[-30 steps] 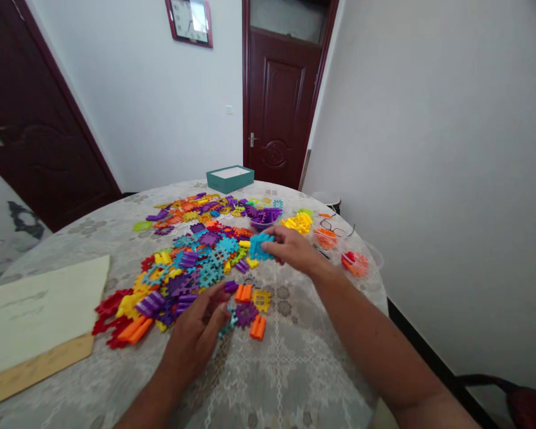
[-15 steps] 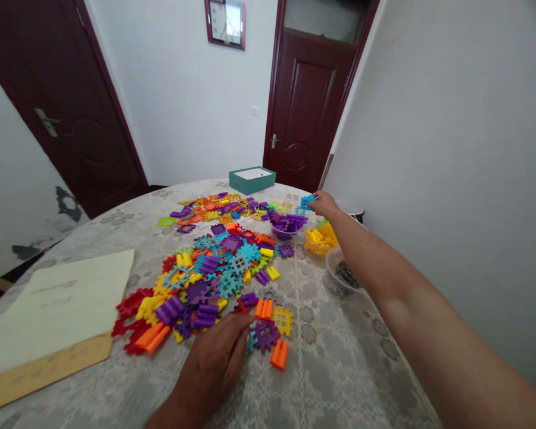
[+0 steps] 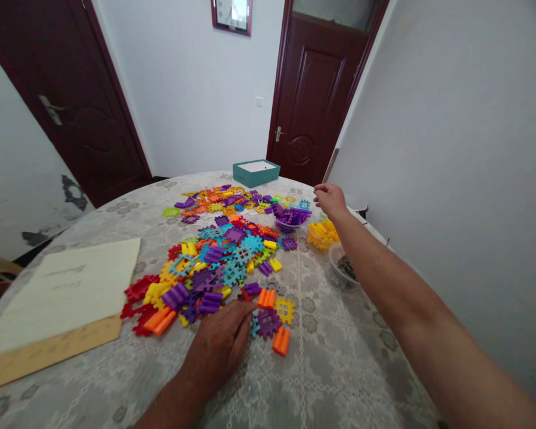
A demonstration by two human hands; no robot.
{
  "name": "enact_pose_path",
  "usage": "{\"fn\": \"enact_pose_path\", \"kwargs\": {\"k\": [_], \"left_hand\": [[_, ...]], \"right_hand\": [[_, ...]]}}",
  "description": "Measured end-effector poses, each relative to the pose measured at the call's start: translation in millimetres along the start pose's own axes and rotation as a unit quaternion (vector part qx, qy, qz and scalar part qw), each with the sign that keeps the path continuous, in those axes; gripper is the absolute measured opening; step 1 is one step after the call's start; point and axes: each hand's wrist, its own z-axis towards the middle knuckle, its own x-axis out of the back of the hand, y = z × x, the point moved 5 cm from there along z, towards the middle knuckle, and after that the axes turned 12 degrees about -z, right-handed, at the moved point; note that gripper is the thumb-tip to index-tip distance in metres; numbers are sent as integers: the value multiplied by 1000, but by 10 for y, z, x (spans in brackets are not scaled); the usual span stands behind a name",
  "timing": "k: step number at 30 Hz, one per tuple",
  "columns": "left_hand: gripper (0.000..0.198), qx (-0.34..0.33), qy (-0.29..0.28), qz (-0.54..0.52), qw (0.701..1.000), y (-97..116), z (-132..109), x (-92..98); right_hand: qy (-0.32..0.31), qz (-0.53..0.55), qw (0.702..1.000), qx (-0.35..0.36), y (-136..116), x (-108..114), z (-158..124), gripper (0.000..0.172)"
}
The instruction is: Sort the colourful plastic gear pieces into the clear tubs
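Light-blue piece (image 3: 304,204) on surface (image 3: 330,357), just left of right hand (image 3: 330,199); fingers loosely curled, cannot tell whether gripping anything. Purple-filled bowl (image 3: 290,227) just nearer, yellow-filled bowl (image 3: 319,241) below wrist. Right forearm partly hides clear bowl (image 3: 337,273) of dark bits. Left hand (image 3: 218,336) palm down, grip hidden, fingertips beside orange block (image 3: 267,298), partly covering teal piece (image 3: 254,326). Mixed pile (image 3: 203,280) left of bowls; cream sheet (image 3: 67,286) farther left; green box (image 3: 256,176) at far edge.

Plastic pieces (image 3: 203,279) — multicoloured, toothed or ribbed, heaped, overlapping
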Motion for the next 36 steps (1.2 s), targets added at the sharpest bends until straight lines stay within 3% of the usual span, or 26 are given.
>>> {"fn": "enact_pose_path", "kwargs": {"k": [4, 7, 10, 12, 15, 20, 27, 32, 36], "left_hand": [[24, -9, 14, -2, 1000, 24, 18, 8], [24, -2, 19, -8, 1000, 20, 27, 14], [25, 7, 16, -2, 1000, -8, 26, 9], [26, 10, 19, 2, 1000, -29, 25, 5], [25, 17, 27, 11, 999, -53, 28, 0], [25, 34, 12, 20, 999, -68, 40, -27], [26, 21, -12, 41, 999, -50, 22, -74], [29, 4, -39, 52, 998, 22, 14, -104], [32, -10, -96, 71, 993, 69, 24, -154]], "right_hand": [[-30, 79, 989, 118, -397, 107, -935, 26], [-92, 68, 965, 235, -629, -2, -1804, 20], [-104, 44, 940, 321, -645, -199, -2447, 24], [-99, 16, 935, 339, -552, -338, -2667, 30], [-124, -32, 935, 329, -390, -509, -2772, 31], [-169, -67, 926, 331, -336, -597, -2795, 16], [-152, 10, 922, 355, -392, -597, -2824, 21], [-85, -22, 944, 317, -201, -580, -2663, 30], [-84, -44, 951, 294, -46, -644, -2557, 26]]}}
